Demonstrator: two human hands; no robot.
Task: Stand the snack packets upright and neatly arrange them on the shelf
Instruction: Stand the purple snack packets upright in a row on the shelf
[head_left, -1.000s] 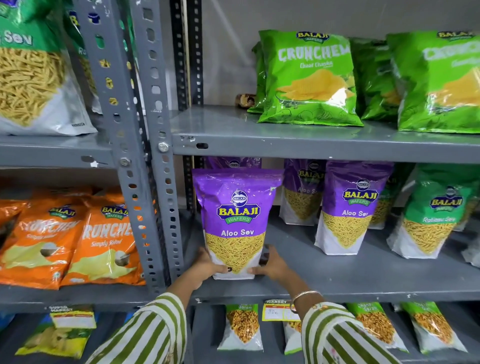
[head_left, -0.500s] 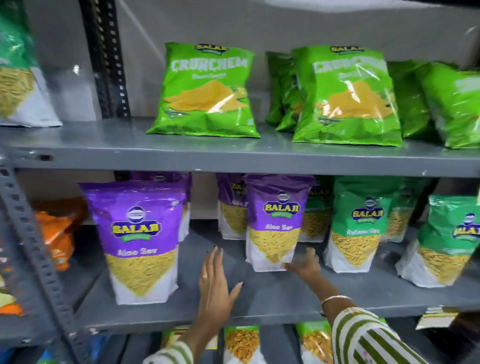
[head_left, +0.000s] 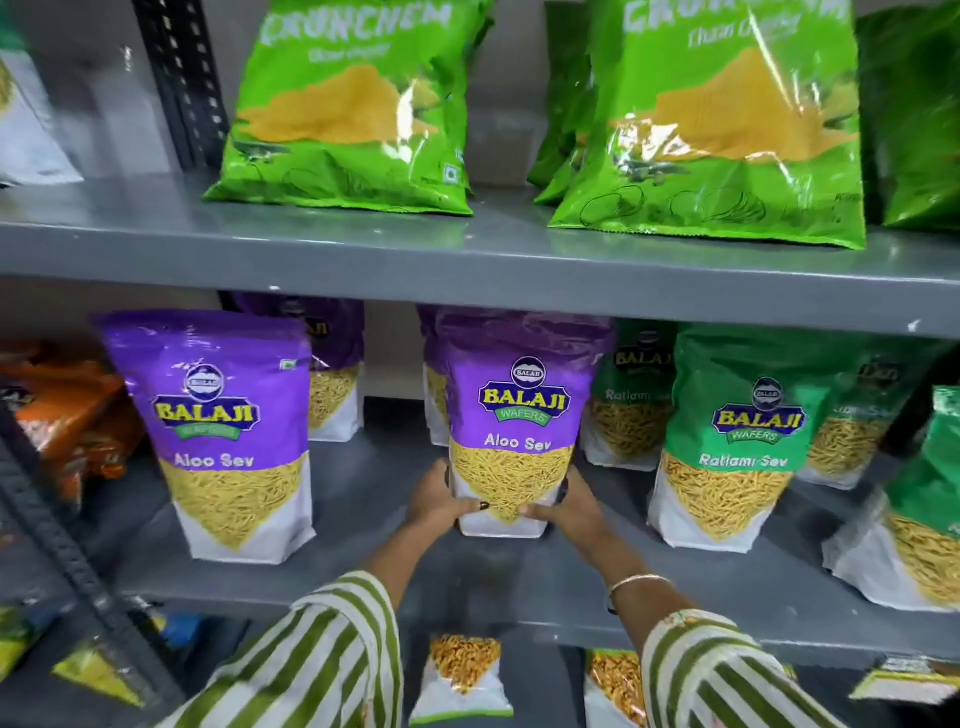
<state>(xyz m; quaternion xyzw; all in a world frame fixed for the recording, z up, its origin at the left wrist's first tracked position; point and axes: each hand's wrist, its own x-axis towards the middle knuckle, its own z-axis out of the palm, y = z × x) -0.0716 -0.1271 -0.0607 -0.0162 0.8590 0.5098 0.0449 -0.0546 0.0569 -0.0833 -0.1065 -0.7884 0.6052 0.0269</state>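
A purple Aloo Sev packet (head_left: 514, 410) stands upright in the middle of the grey middle shelf (head_left: 363, 582). My left hand (head_left: 436, 499) grips its lower left edge and my right hand (head_left: 569, 506) grips its lower right edge. Another purple Aloo Sev packet (head_left: 218, 431) stands upright to the left, apart from my hands. Two more purple packets (head_left: 332, 374) stand behind them. A green Ratlami Sev packet (head_left: 737, 431) stands upright to the right, with more green packets (head_left: 631, 395) behind it.
Green Crunchem bags (head_left: 353, 104) lean on the upper shelf (head_left: 467, 260). Orange packets (head_left: 67, 410) lie in the left bay behind a slotted upright (head_left: 57, 540). Another green packet (head_left: 924, 509) stands at far right. Small packets (head_left: 465, 675) sit on the shelf below.
The view shifted right and closer. Both hands left the left Aloo Sev packet, reached open across the shelf, and now hold the middle Aloo Sev packet by its base.
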